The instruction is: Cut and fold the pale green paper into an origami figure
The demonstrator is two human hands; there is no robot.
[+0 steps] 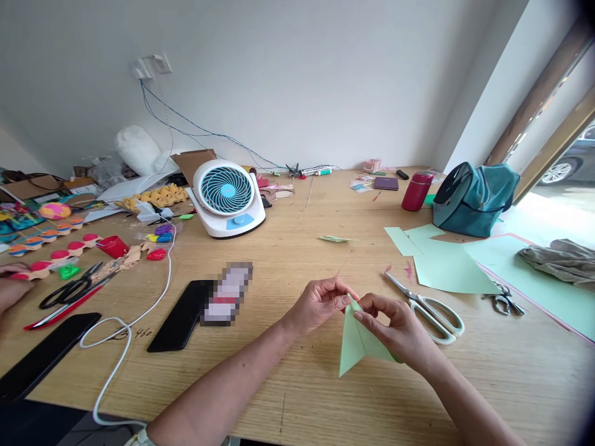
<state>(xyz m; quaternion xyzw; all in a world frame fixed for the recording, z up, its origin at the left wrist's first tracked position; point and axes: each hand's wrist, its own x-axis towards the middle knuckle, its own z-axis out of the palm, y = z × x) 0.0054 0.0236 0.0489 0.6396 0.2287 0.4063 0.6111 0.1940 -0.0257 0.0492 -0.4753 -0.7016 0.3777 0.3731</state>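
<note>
Both hands pinch the top corner of a folded green paper (pixel 357 341): the left hand (pixel 318 303) and the right hand (pixel 400 331) each have a grip closed on it (fingertips nearly touching). The paper hangs just above the near desk (pixel 297 384). White-handled scissors (pixel 430 310) lie just right, green sheets (pixel 446 266) farther off.

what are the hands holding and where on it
Both the left hand and right hand pinch a folded green paper at its top tip.
</note>
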